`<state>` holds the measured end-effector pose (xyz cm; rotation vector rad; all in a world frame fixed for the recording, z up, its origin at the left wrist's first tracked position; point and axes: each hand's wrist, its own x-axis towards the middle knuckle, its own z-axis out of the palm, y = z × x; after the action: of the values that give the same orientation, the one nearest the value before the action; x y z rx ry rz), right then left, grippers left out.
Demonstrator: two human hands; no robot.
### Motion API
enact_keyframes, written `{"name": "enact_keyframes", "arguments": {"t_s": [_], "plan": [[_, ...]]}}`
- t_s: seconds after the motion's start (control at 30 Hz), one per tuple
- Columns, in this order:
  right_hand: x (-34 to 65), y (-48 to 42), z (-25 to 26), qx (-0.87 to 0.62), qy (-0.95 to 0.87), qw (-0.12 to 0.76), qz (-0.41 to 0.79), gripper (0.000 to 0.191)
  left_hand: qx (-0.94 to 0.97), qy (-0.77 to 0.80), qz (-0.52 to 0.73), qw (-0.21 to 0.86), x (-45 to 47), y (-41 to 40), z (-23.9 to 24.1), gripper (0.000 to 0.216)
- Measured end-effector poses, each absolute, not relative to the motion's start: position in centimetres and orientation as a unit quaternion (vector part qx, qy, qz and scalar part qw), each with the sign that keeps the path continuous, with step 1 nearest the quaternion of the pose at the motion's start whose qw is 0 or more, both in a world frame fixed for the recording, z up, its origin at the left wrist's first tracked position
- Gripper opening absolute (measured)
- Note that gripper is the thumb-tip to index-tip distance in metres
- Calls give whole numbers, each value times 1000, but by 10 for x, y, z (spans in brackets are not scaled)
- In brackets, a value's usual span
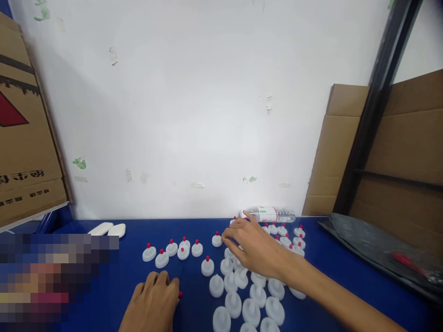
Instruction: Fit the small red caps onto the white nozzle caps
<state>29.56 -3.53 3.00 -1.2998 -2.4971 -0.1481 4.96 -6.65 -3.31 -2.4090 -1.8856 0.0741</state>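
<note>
The right hand [254, 249] is stretching out just in front of the water bottle [268, 214], which is lying on its side at the back edge of the blue table [346, 267]. Its fingers are spreading loosely, palm down, pinching nothing. The fingertips are coming up beside one white cap with a red tip [216, 240], a little to the left of the bottle and nearer the person. Whether they are touching it is hard to say.

The left hand [154, 299] is resting knuckles-up well to the left of the bottle and much nearer the person, with its fingers curling under. A speck of red [180, 294] is peeking out at its edge (probably another cap's tip), but I cannot tell if the hand is gripping anything.

More caps are sitting in a dense cluster [242, 299] in front of the bottle, under and below the right wrist. A loose row [171, 248] is trailing off to the bottle's left.

This is looking like the reaching stage of picking a single cap. Closing on it would call for bringing thumb and forefinger together around the narrow red tip without nudging the neighbours crowding close by.
</note>
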Motion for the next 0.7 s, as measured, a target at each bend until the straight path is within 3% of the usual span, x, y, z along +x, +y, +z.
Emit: {"name": "enact_keyframes", "arguments": {"t_s": [0.27, 0.53, 0.7], "plan": [[307, -33, 25, -437, -892, 104, -47, 33, -809, -585, -31, 48, 47, -63, -42, 46], [305, -35, 12, -417, -905, 81, -14, 45, -797, -600, -58, 37, 50, -72, -20, 47], [300, -37, 23, -430, -894, 122, -24, 47, -789, -559, -253, 44, 44, -71, -19, 39]]}}
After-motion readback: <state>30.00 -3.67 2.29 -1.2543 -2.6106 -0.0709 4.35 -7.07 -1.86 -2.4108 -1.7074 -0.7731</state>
